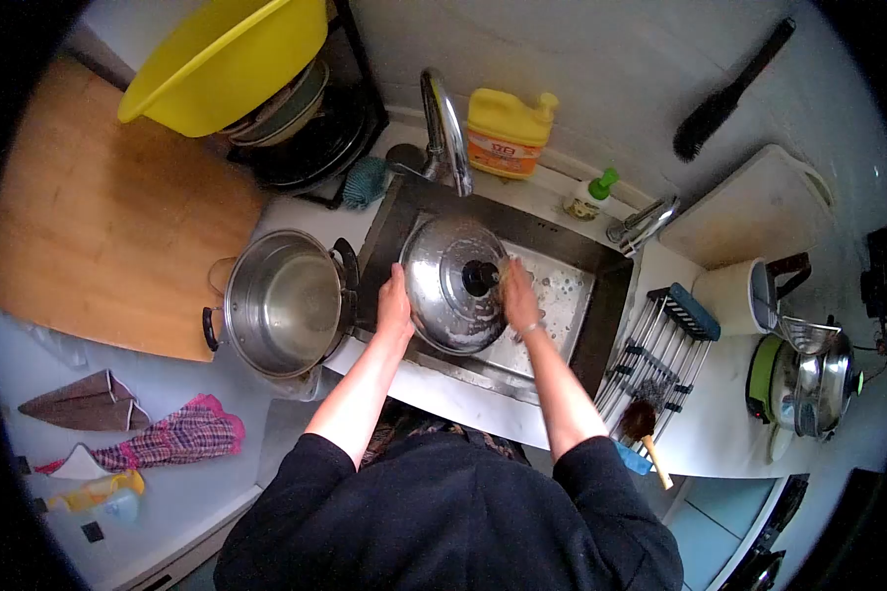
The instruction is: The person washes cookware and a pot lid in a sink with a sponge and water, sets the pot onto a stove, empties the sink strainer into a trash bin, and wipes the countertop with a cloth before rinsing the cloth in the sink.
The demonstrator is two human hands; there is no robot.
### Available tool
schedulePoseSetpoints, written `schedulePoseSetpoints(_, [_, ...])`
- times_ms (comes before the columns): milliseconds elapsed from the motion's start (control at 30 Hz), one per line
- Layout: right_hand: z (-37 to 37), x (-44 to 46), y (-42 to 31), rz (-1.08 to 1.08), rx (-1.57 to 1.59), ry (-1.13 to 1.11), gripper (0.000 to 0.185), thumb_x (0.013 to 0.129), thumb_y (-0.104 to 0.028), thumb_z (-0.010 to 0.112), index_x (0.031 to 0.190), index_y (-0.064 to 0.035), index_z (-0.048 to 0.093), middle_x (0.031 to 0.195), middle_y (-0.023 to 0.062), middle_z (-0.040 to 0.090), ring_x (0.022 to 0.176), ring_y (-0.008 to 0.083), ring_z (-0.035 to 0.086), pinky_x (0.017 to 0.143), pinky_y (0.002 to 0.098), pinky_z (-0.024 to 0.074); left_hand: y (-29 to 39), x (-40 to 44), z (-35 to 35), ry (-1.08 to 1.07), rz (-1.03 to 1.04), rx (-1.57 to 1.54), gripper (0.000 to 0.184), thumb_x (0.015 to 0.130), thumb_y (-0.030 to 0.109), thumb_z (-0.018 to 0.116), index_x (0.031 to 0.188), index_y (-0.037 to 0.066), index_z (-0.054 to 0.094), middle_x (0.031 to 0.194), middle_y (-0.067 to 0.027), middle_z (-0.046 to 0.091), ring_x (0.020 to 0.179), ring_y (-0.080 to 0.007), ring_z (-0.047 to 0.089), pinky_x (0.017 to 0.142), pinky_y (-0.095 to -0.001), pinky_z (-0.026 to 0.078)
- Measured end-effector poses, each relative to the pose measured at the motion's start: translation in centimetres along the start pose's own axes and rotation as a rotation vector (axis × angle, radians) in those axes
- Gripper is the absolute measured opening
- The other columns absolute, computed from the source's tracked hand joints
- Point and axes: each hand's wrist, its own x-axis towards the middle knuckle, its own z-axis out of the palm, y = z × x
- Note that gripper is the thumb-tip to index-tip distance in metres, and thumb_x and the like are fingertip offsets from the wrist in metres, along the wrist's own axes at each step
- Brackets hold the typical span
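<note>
A round steel pot lid with a black knob is held over the sink, its wet, soapy-looking top facing up. My left hand grips the lid's left rim, fingers partly hidden beneath it. On the lid's right side, just beside the knob, my right hand is closed and slightly blurred. A small yellowish patch shows at its fingers, too unclear to name. To the left of the sink stands a two-handled steel pot without a cover.
A chrome faucet arches over the sink's back edge. Behind stand a yellow detergent jug and a green-topped pump bottle. A rack with a wooden-handled brush lies at right. A yellow basin sits at back left.
</note>
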Motion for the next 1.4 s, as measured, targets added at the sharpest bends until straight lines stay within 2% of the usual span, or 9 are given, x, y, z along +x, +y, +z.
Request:
schedulePoseSetpoints(167, [4.0, -5.8, -8.2, -0.202, -0.065, 0.026, 0.051, 0.08, -0.002, 0.04, 0.129, 0.0028, 0.027, 0.135, 0.0233, 0.023, 0.126, 0.0372, 0.021, 0.105, 0.0385, 0.0172, -2.4, 0.2, 0.1, 0.076, 0.081, 0.216, 0.045, 0.091, 0.038, 0.038, 0.084, -0.002, 0.058, 0.068, -0.0049, 0.054, 0.065, -0.0126, 0.049, 0.058, -0.0288, 0.04])
schedulePoseSetpoints(300, [1.6, 0.4, -10.2, -0.375, -0.092, 0.106, 0.041, 0.083, -0.006, 0.043, 0.123, 0.0019, 0.038, 0.129, 0.0208, 0.036, 0.122, 0.0354, 0.03, 0.102, 0.0377, 0.0233, -3.3, -1.9, 0.8, -0.048, 0.136, 0.514, 0.049, 0.091, 0.038, 0.039, 0.059, 0.001, 0.043, 0.055, 0.0005, 0.04, 0.058, -0.0084, 0.035, 0.05, -0.0301, 0.032])
schedulePoseSetpoints(500, [-0.7, 4.4, -11.7, -0.426, -0.25, 0.033, 0.025, 0.078, -0.012, 0.049, 0.1, -0.0015, 0.056, 0.096, 0.0164, 0.056, 0.093, 0.0339, 0.05, 0.08, 0.0391, 0.0406, -3.1, -2.1, 2.5, -0.166, 0.248, 0.772, 0.05, 0.091, 0.04, 0.038, 0.062, 0.0, 0.048, 0.057, -0.0016, 0.046, 0.058, -0.0108, 0.041, 0.049, -0.0317, 0.035])
schedulePoseSetpoints(600, [2.4, -1.6, -11.7, -0.484, -0.189, 0.073, 0.031, 0.076, -0.012, 0.051, 0.106, -0.003, 0.054, 0.114, 0.0166, 0.049, 0.11, 0.0376, 0.042, 0.094, 0.0447, 0.0318, -1.7, -1.7, 4.0, 0.116, -0.092, 0.133, 0.055, 0.09, 0.046, 0.032, 0.097, -0.003, 0.055, 0.092, -0.0111, 0.06, 0.081, -0.022, 0.058, 0.069, -0.0339, 0.047])
schedulePoseSetpoints(767, [1.6, -7.2, -6.2, -0.386, -0.132, 0.058, 0.034, 0.082, -0.007, 0.046, 0.116, -0.0055, 0.049, 0.125, 0.019, 0.041, 0.121, 0.0348, 0.033, 0.101, 0.0429, 0.023, -4.3, 1.6, 0.1, 0.315, -0.15, -0.413, 0.06, 0.086, 0.05, 0.038, 0.122, 0.002, 0.039, 0.122, -0.0102, 0.045, 0.109, -0.0245, 0.045, 0.092, -0.0396, 0.037])
schedulePoseSetpoints(900, [0.9, -3.3, 1.3, 0.219, 0.075, 0.26, 0.042, 0.09, -0.027, 0.037, 0.119, 0.0027, 0.044, 0.122, 0.0189, 0.045, 0.115, 0.0298, 0.041, 0.097, 0.0331, 0.0308, -2.5, 0.2, -1.0, 0.341, -0.22, -0.297, 0.058, 0.085, 0.052, 0.039, 0.117, 0.005, 0.044, 0.117, -0.0104, 0.049, 0.102, -0.0239, 0.05, 0.085, -0.04, 0.042])
schedulePoseSetpoints(967, [-0.6, -0.4, 3.8, 0.247, 0.367, 0.112, 0.042, 0.089, -0.027, 0.04, 0.117, 0.0025, 0.047, 0.115, 0.0184, 0.05, 0.108, 0.0268, 0.047, 0.093, 0.0314, 0.0341, -3.5, -0.4, -1.9, 0.291, -0.152, -0.185, 0.054, 0.085, 0.053, 0.04, 0.1, 0.003, 0.054, 0.085, -0.0081, 0.059, 0.069, -0.0178, 0.056, 0.053, -0.0308, 0.046])
schedulePoseSetpoints(1067, [-0.7, 4.5, 4.5, 0.264, 0.459, 0.014, 0.036, 0.085, -0.021, 0.05, 0.114, -0.0002, 0.051, 0.11, 0.0122, 0.055, 0.1, 0.0199, 0.052, 0.086, 0.0289, 0.0391, -4.1, -0.7, -1.7, 0.193, -0.118, 0.044, 0.047, 0.086, 0.051, 0.039, 0.072, 0.008, 0.053, 0.046, 0.0019, 0.039, 0.032, -0.011, 0.035, 0.026, -0.0245, 0.023])
schedulePoseSetpoints(1400, [4.4, 4.3, -10.5, -0.45, -0.224, -0.256, 0.03, 0.074, -0.008, 0.055, 0.104, -0.0028, 0.056, 0.109, 0.0166, 0.053, 0.103, 0.0319, 0.049, 0.089, 0.0353, 0.0386, -6.1, 3.0, 1.2, 0.314, -0.096, -0.094, 0.047, 0.086, 0.045, 0.045, 0.085, -0.001, 0.058, 0.071, -0.008, 0.056, 0.059, -0.0155, 0.05, 0.051, -0.0326, 0.04])
